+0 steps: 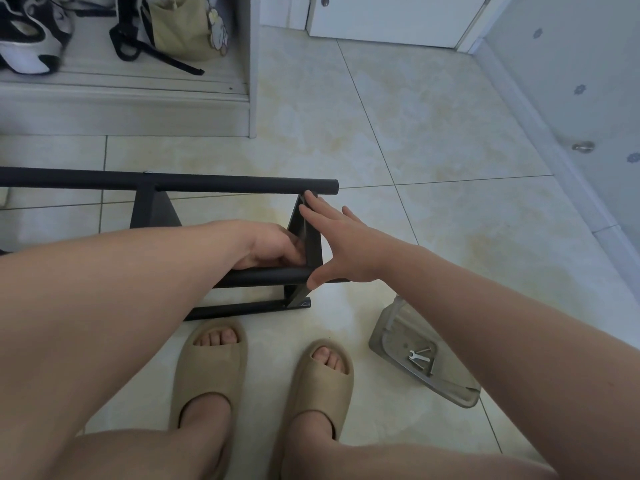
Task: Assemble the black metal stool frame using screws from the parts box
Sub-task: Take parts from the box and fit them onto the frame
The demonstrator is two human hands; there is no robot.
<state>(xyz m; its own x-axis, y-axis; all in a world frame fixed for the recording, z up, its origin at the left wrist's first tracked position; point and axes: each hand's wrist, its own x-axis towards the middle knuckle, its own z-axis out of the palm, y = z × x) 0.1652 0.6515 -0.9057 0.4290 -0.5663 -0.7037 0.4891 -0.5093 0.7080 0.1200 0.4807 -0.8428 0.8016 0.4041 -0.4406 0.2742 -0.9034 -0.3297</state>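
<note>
The person's right hand [343,247] is open, fingers straight and spread. Its fingertips [306,204] press the outer face of the black triangular end plate [313,244], and its thumb touches the end of a round black crossbar [266,273]. The left hand [273,247] reaches in from the other side, just above that crossbar, with its fingers curled against the plate's inner face. From here I cannot tell whether they pinch anything or only brace it. Plate and crossbar belong to the black metal stool frame [207,181], which lies on its side on the glossy beige tiled floor [415,133], straight in front of the person. One long tube runs from the left edge of the view to the plate's top corner, and another bar sits low, close to the feet. Those feet wear thick beige foam slippers [211,368], planted just short of the frame. To the right, partly under the right forearm, a translucent grey plastic parts box [384,327] lies on the floor, apart from the frame, holding a small silver wrench [417,356] and a few screws [424,350]. Farther off, at the upper left, a low pale shelf [138,98] carries black-and-white sneakers [31,36] and an olive fabric bag [180,26], and a white door [381,15] closes the far wall.
</note>
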